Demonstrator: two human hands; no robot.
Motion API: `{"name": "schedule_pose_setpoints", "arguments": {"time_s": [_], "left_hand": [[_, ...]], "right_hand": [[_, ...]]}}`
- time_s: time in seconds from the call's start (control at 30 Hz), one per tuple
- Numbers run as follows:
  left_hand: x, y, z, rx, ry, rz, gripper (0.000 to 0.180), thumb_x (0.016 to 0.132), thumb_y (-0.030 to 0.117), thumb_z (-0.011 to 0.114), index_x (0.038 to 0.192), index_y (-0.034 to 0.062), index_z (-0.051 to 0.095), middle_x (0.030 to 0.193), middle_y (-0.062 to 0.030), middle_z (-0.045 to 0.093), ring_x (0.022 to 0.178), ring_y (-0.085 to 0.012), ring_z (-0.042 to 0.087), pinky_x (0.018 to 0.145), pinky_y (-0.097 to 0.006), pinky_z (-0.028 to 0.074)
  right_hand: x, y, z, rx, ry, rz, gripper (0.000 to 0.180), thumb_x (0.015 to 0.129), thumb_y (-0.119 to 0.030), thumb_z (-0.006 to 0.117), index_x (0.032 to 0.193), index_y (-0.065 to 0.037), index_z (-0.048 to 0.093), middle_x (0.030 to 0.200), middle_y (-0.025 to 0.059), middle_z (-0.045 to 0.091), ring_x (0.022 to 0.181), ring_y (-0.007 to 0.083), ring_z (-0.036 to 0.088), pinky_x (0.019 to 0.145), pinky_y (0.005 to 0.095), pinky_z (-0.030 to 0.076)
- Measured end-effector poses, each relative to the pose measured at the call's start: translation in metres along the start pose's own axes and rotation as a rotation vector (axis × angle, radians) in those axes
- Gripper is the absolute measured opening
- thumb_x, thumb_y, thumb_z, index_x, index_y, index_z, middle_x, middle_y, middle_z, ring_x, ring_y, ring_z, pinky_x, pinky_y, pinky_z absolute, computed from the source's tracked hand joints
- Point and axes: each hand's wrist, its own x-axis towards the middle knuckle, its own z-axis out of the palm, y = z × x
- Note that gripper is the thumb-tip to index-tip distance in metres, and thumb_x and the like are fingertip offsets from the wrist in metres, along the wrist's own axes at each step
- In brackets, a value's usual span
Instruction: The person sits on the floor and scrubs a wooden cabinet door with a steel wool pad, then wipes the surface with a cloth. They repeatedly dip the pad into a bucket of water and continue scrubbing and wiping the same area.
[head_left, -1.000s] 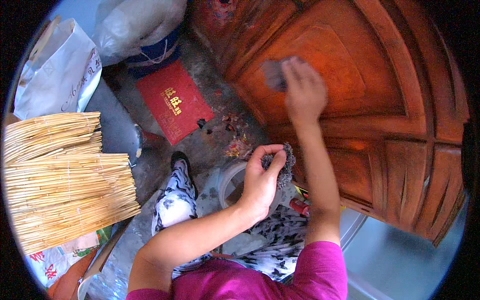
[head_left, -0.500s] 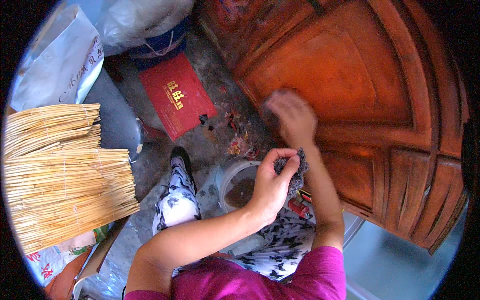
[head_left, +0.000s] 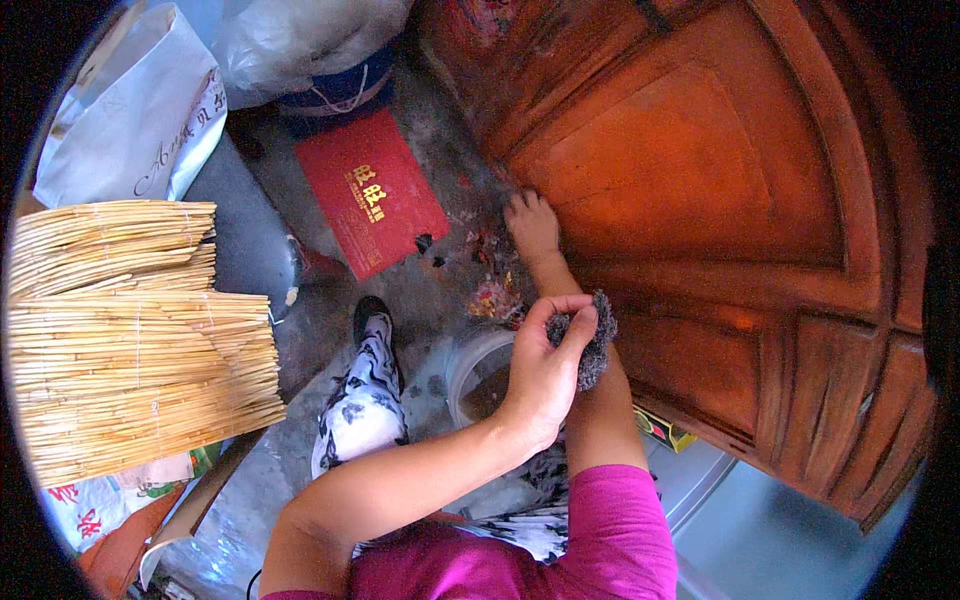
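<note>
In my left hand [head_left: 540, 375] is a dark grey, fuzzy scouring pad [head_left: 597, 345], pinched between thumb and fingers above my right forearm. Farther off, my right hand [head_left: 533, 228] lies against the left edge of a reddish-brown carved wooden panel [head_left: 680, 160]. Its fingers are bent over that edge; what lies beneath them is hidden. Partly covered by my left hand and wrist, a pale round bucket [head_left: 457, 372] with brownish contents stands below.
Bundled thin straw-coloured sticks [head_left: 140, 370] fill the left side. A red card sheet [head_left: 375, 195] and scattered colourful scraps [head_left: 497, 297] lie on the grey floor. White bag [head_left: 140, 110], blue bucket [head_left: 335, 95] under clear plastic, and small yellow-black box [head_left: 665, 430] also show.
My right hand has moved left and slightly farther away, from over the panel to its left edge. My left hand keeps its pinch on the scouring pad. The view has shifted slightly.
</note>
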Motion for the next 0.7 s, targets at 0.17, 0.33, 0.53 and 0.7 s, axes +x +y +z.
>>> {"name": "schedule_pose_setpoints", "arguments": {"time_s": [0.17,0.33,0.53,0.7], "left_hand": [[-0.002,0.006,-0.015,0.03,-0.002,0.04,0.018,0.097,0.017,0.063,0.111,0.0075,0.061,0.095,0.0003,0.064,0.086,-0.0073,0.058,0.078,-0.023,0.047],[-0.008,0.003,-0.007,0.137,-0.013,0.019,0.021,0.096,0.019,0.064,0.113,0.0074,0.061,0.098,0.0008,0.062,0.09,-0.0077,0.055,0.084,-0.024,0.044],[-0.006,0.007,-0.005,0.138,0.046,0.042,0.022,0.095,0.019,0.064,0.112,0.007,0.063,0.101,0.0003,0.061,0.094,-0.0091,0.053,0.088,-0.024,0.042],[-0.004,0.015,-0.005,0.118,0.088,0.107,0.023,0.095,0.02,0.064,0.113,0.0057,0.062,0.103,-0.0007,0.061,0.096,-0.0099,0.053,0.09,-0.025,0.041]], "right_hand": [[-0.033,-0.026,-0.063,0.252,-0.453,-0.043,0.027,0.074,-0.007,0.061,0.095,-0.02,0.072,0.109,0.0016,0.065,0.108,0.0271,0.057,0.089,0.0431,0.051],[-0.036,0.048,-0.218,0.179,0.521,-0.055,0.029,0.078,-0.009,0.062,0.103,-0.022,0.072,0.121,0.0016,0.065,0.115,0.0263,0.058,0.097,0.043,0.049],[0.027,0.079,-0.309,-0.148,0.967,0.186,0.03,0.075,-0.018,0.07,0.105,-0.024,0.069,0.116,-0.0014,0.063,0.113,0.026,0.054,0.097,0.0439,0.042],[0.049,0.03,-0.214,-0.067,0.474,0.155,0.021,0.078,-0.017,0.064,0.099,-0.019,0.066,0.11,0.0037,0.063,0.107,0.0284,0.057,0.088,0.0458,0.046]]}}
